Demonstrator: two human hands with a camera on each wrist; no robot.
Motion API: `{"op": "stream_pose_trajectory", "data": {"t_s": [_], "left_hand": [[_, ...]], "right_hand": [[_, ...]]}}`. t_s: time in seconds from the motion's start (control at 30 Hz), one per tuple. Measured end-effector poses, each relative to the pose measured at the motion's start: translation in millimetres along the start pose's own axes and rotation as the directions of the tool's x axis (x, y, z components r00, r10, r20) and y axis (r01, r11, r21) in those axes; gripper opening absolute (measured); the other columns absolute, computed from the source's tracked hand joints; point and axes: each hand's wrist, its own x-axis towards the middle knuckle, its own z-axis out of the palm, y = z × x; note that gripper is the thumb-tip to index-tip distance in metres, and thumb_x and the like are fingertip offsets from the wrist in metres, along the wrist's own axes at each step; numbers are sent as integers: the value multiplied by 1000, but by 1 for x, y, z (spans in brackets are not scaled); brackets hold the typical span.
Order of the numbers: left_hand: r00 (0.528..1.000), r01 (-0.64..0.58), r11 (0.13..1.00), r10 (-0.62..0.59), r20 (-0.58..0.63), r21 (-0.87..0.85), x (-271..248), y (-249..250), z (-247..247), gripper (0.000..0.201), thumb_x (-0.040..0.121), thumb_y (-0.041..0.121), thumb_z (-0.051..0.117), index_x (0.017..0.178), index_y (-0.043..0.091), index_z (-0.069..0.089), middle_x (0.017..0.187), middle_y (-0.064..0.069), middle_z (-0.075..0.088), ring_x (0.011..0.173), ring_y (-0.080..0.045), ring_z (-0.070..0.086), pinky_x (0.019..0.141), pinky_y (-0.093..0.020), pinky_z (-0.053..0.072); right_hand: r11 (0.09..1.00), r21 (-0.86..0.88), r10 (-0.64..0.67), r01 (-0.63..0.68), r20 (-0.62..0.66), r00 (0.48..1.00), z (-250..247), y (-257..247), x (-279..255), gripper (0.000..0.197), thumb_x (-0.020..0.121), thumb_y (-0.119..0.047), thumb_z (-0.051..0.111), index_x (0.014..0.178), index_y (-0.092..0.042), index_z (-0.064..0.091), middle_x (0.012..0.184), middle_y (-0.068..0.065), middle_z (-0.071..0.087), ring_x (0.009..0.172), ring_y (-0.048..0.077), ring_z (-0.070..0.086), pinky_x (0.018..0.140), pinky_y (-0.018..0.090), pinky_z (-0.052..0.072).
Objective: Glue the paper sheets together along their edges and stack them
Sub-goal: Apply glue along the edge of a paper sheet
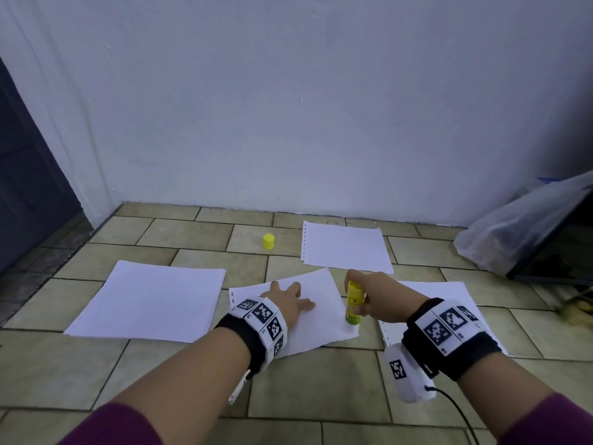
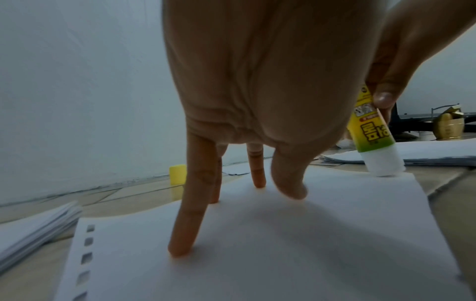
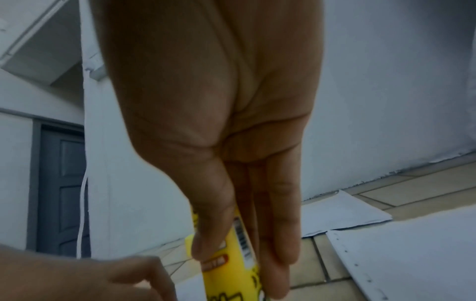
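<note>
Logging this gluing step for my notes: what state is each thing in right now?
glue stick: uncapped, tip down on the sheet's right edge
yellow cap: off, standing on the floor
centre sheet: flat, pinned by fingers
left hand: spread, pressing the sheet
right hand: gripping the glue stick
left paper stack: lying untouched

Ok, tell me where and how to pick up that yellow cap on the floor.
Pinch the yellow cap across its round side wall, coming straight down from above. It stands upright and alone on the tiled floor, apart from the paper stacks, so nothing seems to block its sides. Both hands are busy; the left hand could probably lift off the sheet first.
</note>
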Motion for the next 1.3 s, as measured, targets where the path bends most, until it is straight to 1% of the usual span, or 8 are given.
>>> {"op": "stream_pose_trajectory", "data": {"t_s": [0.07, 0.2, 0.33, 0.43, 0.57, 0.7, 0.97, 1.3], "left_hand": [[1000, -27, 999, 27, -13, 27, -3, -1, 0, 47, 100, 38, 37, 146, 33, 33, 151, -10, 23, 133, -37, 32, 101, -43, 37], [999, -1, 999, 0, 35, 33, -11, -2, -7, 64, 93, 35, 55, 148, 30, 24, 140, -10, 29, 121, -36, 43, 86, -35, 44], [997, -51, 995, 56, -47, 87, -21, 0, -9, 75, 84, 49, 65, 142, 12, 33, 144, -7, 24, 129, -26, 32, 93, -41, 45], [982, -154, 988, 154, -107, 1, -23, 1, -3, 60, 90, 37, 61, 139, 15, 35, 149, 0, 19, 127, -22, 33, 90, -41, 48], [991, -129, 990, 131, -35, 60, -23, -4, -3, 49, 101, 34, 41, 147, 25, 30, 151, 0, 26, 132, -23, 31, 99, -44, 43], [996, -82, 996, 83, -38, 29, -21, -14, -5, 63, 93, 36, 55, 147, 18, 27, 149, -3, 30, 131, -25, 32, 100, -45, 43], [998, -37, 998, 34, -51, -57, -19, -17, -2, 67, 92, 35, 58, 148, 15, 28, 154, 2, 23, 135, -23, 27, 102, -43, 42], [996, -48, 996, 42, -78, -77, -17, -22, 4, 70, 91, 39, 60, 150, 20, 26, 153, 4, 23, 136, -21, 25, 103, -42, 41]], "right_hand": [[998, 59, 15, -13, -34, 999, -4, 4, -1, 29, 86, -21, 67, 99, -24, 42, 100, 5, 59, 84, 18, 53, 67, 24, 43], [926, 376, 98, 0, -241, 966, -10, 10, 2, 26, 83, -19, 72, 96, -15, 50, 85, 3, 64, 68, 10, 62, 60, 15, 50], [788, 614, 204, 33, -312, 928, -9, 8, 7, 21, 85, -6, 67, 98, -9, 51, 88, 12, 65, 72, 30, 70, 75, 46, 58], [769, 638, 236, 34, -332, 913, -3, 6, 15, 19, 87, -4, 64, 99, -10, 51, 87, 9, 63, 76, 33, 70, 77, 49, 57], [779, 627, 255, 21, -347, 903, 3, -2, 29, 19, 88, -6, 62, 100, -12, 49, 92, 11, 63, 74, 27, 66, 76, 43, 57], [801, 599, 239, 5, -328, 914, 10, -11, 45, 19, 89, -6, 60, 101, -14, 49, 99, 13, 61, 70, 21, 63, 74, 33, 55], [861, 508, 174, 23, -337, 925, 21, -32, 72, 21, 89, -11, 59, 107, -17, 51, 100, 13, 65, 89, 32, 65, 84, 43, 53], [992, 127, 26, -17, -70, 997, 2, -39, 46, 30, 92, -15, 57, 120, -12, 47, 113, 14, 59, 98, 29, 58, 84, 37, 51]]}}
